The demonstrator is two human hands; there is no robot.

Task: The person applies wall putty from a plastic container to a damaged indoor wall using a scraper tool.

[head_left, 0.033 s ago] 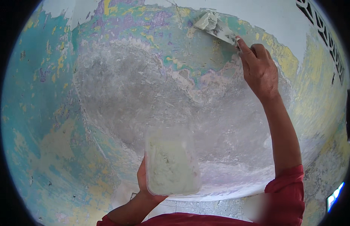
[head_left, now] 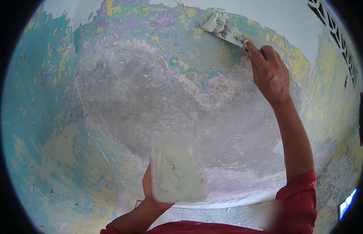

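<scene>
High on the wall, my right hand [head_left: 270, 74] grips a putty knife [head_left: 229, 34] by its handle. Its broad blade points up and left and carries a lump of whitish putty [head_left: 216, 22] at the wide end. The blade lies against or very close to the patchy painted surface. Lower down, my left hand [head_left: 150, 189] supports a clear plastic tub [head_left: 206, 187] from its left side and underneath. Pale greenish-white paste [head_left: 175, 175] lies inside the tub. Most of the left fingers are hidden behind it.
The wall [head_left: 123, 93] has a large bare grey patch ringed by flaking turquoise, yellow and purple paint. White coating [head_left: 263, 15] covers its upper part. A dark openwork vent strip [head_left: 333, 35] runs along the upper right. A lit screen [head_left: 347, 203] shows at lower right, and tiled floor [head_left: 205, 213] below.
Almost nothing differs. My right hand and forearm have shifted very slightly, with the putty knife still at the same spot; the tub stays in place.
</scene>
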